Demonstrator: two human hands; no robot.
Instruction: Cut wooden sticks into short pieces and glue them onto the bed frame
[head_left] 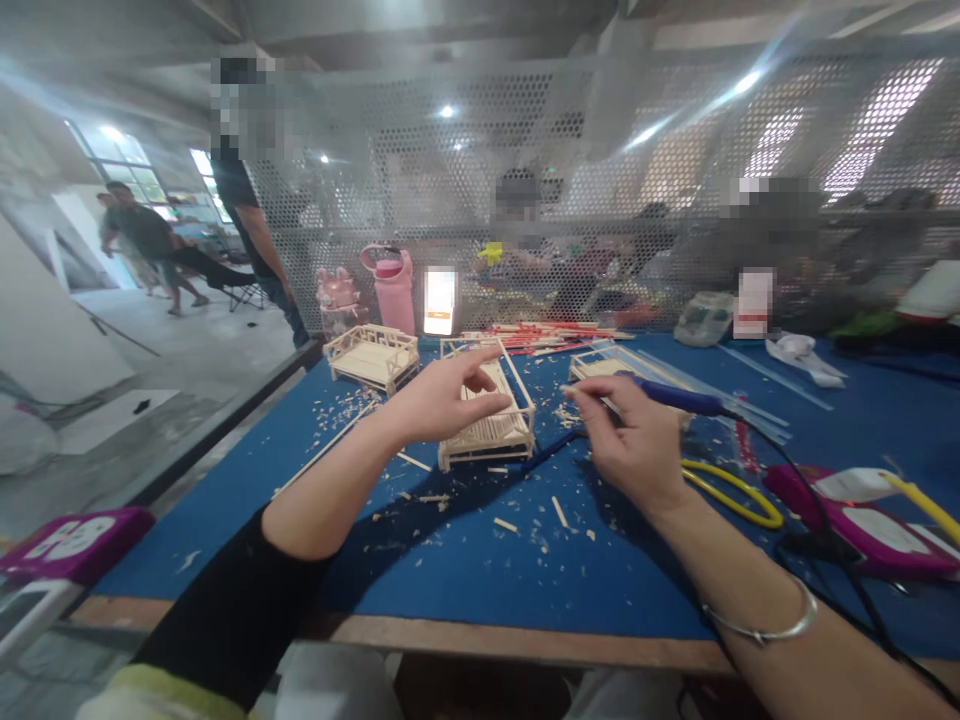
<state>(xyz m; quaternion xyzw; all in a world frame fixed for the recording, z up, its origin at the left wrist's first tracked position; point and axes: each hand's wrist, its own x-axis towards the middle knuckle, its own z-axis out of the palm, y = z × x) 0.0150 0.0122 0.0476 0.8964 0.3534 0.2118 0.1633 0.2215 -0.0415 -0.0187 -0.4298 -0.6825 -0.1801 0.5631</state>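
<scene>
My left hand (450, 395) is over a small wooden model bed (491, 430) built of thin pale sticks. Its thumb and index finger are stretched out and apart, and it covers part of the frame. To the right, my right hand (630, 440) has thumb and fingertips pinched on a tiny pale wood piece (568, 391). Just behind that hand is a blue tool handle (679, 396) with a black cord; whether the hand touches it I cannot tell. Another stick model (607, 362) is partly hidden behind the right hand. A third stick bed (373, 358) stands at the left.
Wood scraps litter the blue tabletop (465, 560). Red and pale sticks (555, 335) lie at the back, near a lit phone (439, 300) and a pink bottle (394, 298). A yellow ring (739, 500) and clear strips (712, 395) lie right. Perforated panels (435, 180) stand behind.
</scene>
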